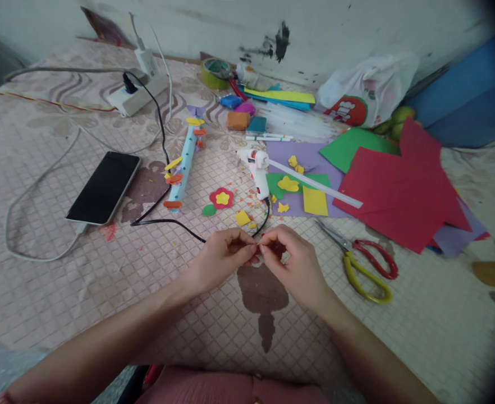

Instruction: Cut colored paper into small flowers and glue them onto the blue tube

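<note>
My left hand (226, 255) and my right hand (292, 261) meet at the front middle of the table, fingertips pinched together. Between them is a small red piece (276, 247), mostly hidden by the fingers; its shape is unclear. Just beyond the hands lies a red flower with a yellow centre (222, 198), beside a green leaf (209, 210). A white glue gun (258, 175) with a long clear stick rests behind the hands. Scissors with red and yellow handles (357, 261) lie open to the right of my right hand.
A phone (104, 188) on its cable lies left, below a power strip (138, 95). A decorated light-blue strip (186, 160) stands left of centre. Red sheets (390, 196), a purple sheet (331, 157), and a plastic bag (369, 90) are at right. A black cord (167, 220) runs behind the hands.
</note>
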The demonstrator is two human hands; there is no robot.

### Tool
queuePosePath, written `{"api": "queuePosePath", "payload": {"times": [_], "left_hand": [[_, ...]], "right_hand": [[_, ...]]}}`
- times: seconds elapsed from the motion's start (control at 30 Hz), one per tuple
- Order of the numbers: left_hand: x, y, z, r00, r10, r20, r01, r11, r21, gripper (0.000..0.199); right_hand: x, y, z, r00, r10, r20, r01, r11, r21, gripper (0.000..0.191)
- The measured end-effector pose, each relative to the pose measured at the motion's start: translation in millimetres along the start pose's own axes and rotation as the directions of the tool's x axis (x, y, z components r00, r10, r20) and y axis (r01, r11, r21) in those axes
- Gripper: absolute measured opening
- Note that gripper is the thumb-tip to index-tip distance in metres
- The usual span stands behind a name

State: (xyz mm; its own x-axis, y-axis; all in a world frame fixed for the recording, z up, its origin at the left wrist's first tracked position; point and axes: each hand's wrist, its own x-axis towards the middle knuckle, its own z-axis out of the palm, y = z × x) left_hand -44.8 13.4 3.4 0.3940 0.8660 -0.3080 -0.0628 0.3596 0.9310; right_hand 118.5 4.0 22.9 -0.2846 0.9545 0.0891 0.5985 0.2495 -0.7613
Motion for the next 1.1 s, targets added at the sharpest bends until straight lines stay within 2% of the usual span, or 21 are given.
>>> {"api": "queuePosePath", "payload": {"times": [0.17,0.37,0.63,0.9,1.1], "left_hand": [[-0.5,-0.1,1.1,1.000,0.003,-0.007,-0.003,1.000,-0.003,0.015],[-1.6,-0.2,0.3,1.000,0.022,-0.020,-0.020,0.997,0.069,0.015],[-1.1,8.7,-1.1,0.999,-0.050,0.018,0.050,0.998,-0.033,0.014],[-1.1,2.5,-1.0,1.000,0.003,0.006,-0.004,0.999,0.038,0.015],[-1.5,0.1,-0.3,1.000,0.019,-0.003,-0.018,0.999,0.048,0.016]], "right_hand": [[0.3,1.1,0.0,0.999,0.051,0.012,-0.051,0.997,0.055,0.011],[0.6,-0.3,-0.7,0.997,0.073,0.031,-0.075,0.993,0.093,0.011],[2.6,2.1,-2.6,0.976,0.186,0.113,-0.210,0.940,0.268,0.009],[1.3,1.3,1.6,0.983,0.162,0.090,-0.181,0.943,0.280,0.006],[0.3,2.0,2.9,0.992,0.119,0.049,-0.127,0.967,0.222,0.007]]}}
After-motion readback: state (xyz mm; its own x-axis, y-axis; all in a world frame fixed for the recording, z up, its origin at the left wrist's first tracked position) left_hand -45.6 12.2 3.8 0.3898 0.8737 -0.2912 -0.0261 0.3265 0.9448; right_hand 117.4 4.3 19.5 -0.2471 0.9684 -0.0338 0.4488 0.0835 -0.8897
